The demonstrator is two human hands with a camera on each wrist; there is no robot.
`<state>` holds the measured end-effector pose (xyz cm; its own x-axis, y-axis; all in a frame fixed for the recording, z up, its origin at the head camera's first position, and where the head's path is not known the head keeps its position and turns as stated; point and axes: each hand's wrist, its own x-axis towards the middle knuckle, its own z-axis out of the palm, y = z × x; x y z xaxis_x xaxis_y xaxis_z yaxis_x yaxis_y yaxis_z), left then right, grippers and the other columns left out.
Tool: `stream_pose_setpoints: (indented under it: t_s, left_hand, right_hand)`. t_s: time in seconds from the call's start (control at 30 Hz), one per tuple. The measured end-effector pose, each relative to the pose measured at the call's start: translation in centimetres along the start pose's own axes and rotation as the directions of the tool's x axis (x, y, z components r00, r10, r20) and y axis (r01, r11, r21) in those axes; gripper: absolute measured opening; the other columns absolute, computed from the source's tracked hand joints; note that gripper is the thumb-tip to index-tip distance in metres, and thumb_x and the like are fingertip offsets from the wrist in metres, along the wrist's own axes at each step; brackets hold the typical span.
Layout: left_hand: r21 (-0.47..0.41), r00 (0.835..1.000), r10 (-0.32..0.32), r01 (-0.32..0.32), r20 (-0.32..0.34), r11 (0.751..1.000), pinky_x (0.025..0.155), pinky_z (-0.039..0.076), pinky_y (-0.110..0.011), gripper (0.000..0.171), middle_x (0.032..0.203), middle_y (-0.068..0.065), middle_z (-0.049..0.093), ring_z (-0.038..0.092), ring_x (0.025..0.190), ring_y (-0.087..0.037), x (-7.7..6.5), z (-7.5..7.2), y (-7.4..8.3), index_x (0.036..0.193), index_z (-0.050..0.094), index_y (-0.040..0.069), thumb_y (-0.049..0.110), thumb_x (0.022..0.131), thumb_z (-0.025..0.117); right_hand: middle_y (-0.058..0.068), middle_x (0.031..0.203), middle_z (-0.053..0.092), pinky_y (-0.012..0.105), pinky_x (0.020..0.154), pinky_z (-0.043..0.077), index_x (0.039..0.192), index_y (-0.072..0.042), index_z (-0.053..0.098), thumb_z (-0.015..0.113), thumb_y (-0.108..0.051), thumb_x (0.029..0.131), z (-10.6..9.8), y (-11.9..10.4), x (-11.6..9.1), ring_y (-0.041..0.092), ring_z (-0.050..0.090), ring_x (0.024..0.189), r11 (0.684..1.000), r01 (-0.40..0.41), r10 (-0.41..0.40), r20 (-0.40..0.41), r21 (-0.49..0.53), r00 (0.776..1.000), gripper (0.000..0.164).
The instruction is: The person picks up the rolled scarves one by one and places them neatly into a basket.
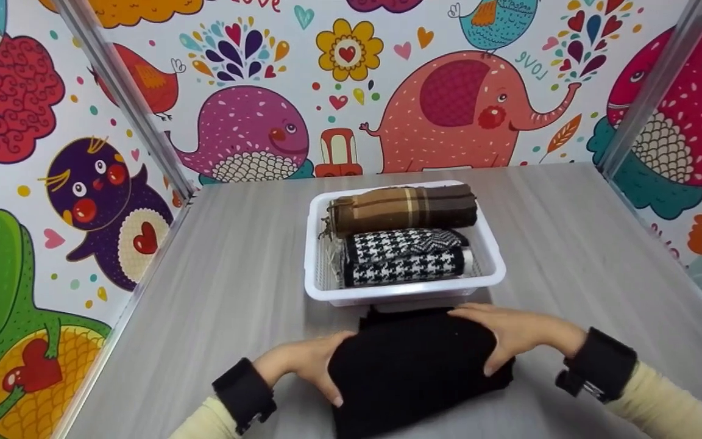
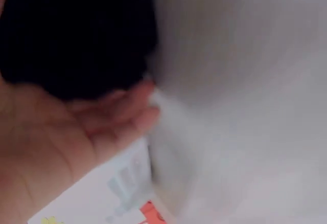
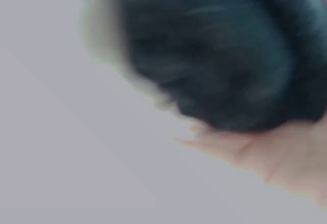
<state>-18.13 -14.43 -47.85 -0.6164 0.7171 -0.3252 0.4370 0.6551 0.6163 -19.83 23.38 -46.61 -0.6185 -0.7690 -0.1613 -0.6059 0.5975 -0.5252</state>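
A black cloth roll (image 1: 412, 366) lies on the grey table (image 1: 235, 292), close to the near edge and right in front of a white basket (image 1: 313, 268). My left hand (image 1: 309, 363) curls round the roll's left end. My right hand (image 1: 509, 334) lies over its top right, with the thumb wrapped down its side. The left wrist view is blurred; it shows the palm of the left hand (image 2: 76, 132) against the black cloth (image 2: 76, 29). The blurred right wrist view shows the dark cloth (image 3: 214, 55) above the right hand (image 3: 265, 155).
In the basket lie a rolled brown plaid scarf (image 1: 403, 208) at the back and a rolled black-and-white houndstooth scarf (image 1: 406, 256) in front. Cartoon-printed walls (image 1: 83, 183) with metal posts (image 1: 125, 97) close in the table on three sides.
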Motion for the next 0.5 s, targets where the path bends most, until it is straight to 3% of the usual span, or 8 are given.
stream_pose_setpoints:
  t_s: [0.1, 0.17, 0.23, 0.33, 0.43, 0.5]
  left_hand:
    - [-0.072, 0.997, 0.082, -0.082, -0.002, 0.994, 0.105, 0.03, -0.031, 0.103, 0.137, -0.014, 0.039, 0.039, 0.125, -0.022, -0.9, 0.4, -0.9, 0.138, 0.025, -0.001, 0.018, 0.058, 0.086]
    - [-0.115, 0.997, 0.077, -0.079, -0.023, 0.99, 0.106, 0.029, -0.031, 0.101, 0.137, -0.013, 0.038, 0.038, 0.125, -0.023, -1.3, 0.8, -1.2, 0.139, 0.026, 0.001, 0.018, 0.059, 0.085]
    - [-0.18, 0.997, 0.029, -0.041, -0.067, 0.983, 0.105, 0.031, -0.034, 0.097, 0.136, -0.011, 0.039, 0.039, 0.124, -0.024, -1.4, 1.5, -1.2, 0.139, 0.031, 0.005, 0.02, 0.06, 0.085]
    - [-0.303, 0.984, -0.055, 0.001, -0.172, 0.953, 0.102, 0.032, -0.04, 0.086, 0.132, -0.009, 0.044, 0.042, 0.121, -0.026, -1.2, 2.6, -0.9, 0.135, 0.04, 0.008, 0.019, 0.061, 0.081]
    - [-0.423, 0.949, -0.136, 0.003, -0.284, 0.906, 0.099, 0.033, -0.044, 0.078, 0.127, -0.01, 0.049, 0.044, 0.116, -0.027, -0.8, 3.4, -0.5, 0.131, 0.046, 0.006, 0.015, 0.06, 0.076]
    - [-0.494, 0.93, -0.176, -0.007, -0.323, 0.869, 0.099, 0.033, -0.045, 0.077, 0.127, -0.014, 0.049, 0.044, 0.116, -0.028, -0.5, 3.7, -0.2, 0.131, 0.045, 0.003, 0.011, 0.059, 0.071]
  right_hand:
    - [0.024, 0.139, 0.033, 0.039, 0.102, 0.032, 0.141, -0.001, 0.026, 0.08, -0.031, 0.063, 0.7, 1.7, -0.8, 0.033, 0.034, 0.126, 0.98, 0.033, -0.022, -0.054, 0.198, 0.998, 0.099]
    - [0.023, 0.138, 0.035, 0.028, 0.101, 0.031, 0.141, 0.001, 0.021, 0.08, -0.027, 0.064, 1.3, 2.3, -1.1, 0.028, 0.036, 0.124, 0.952, 0.025, -0.004, -0.07, 0.304, 0.998, 0.101]
    - [0.023, 0.137, 0.037, 0.021, 0.097, 0.031, 0.142, 0.003, 0.015, 0.08, -0.022, 0.065, 1.8, 2.8, -1.2, 0.027, 0.037, 0.122, 0.914, 0.004, 0.029, -0.073, 0.407, 0.997, 0.104]
    - [0.024, 0.138, 0.035, 0.018, 0.094, 0.03, 0.143, 0.003, 0.005, 0.078, -0.016, 0.067, 2.4, 3.2, -1.4, 0.027, 0.036, 0.122, 0.828, -0.044, 0.091, -0.056, 0.558, 0.994, 0.107]
    - [0.024, 0.14, 0.033, 0.021, 0.095, 0.03, 0.143, 0.002, -0.003, 0.074, -0.01, 0.07, 2.7, 3.4, -1.5, 0.023, 0.037, 0.121, 0.709, -0.07, 0.131, -0.034, 0.702, 0.991, 0.107]
    - [0.023, 0.142, 0.03, 0.025, 0.097, 0.028, 0.144, 0.001, -0.006, 0.072, -0.008, 0.071, 2.8, 3.4, -1.5, 0.02, 0.037, 0.122, 0.647, -0.089, 0.161, -0.022, 0.758, 0.987, 0.107]
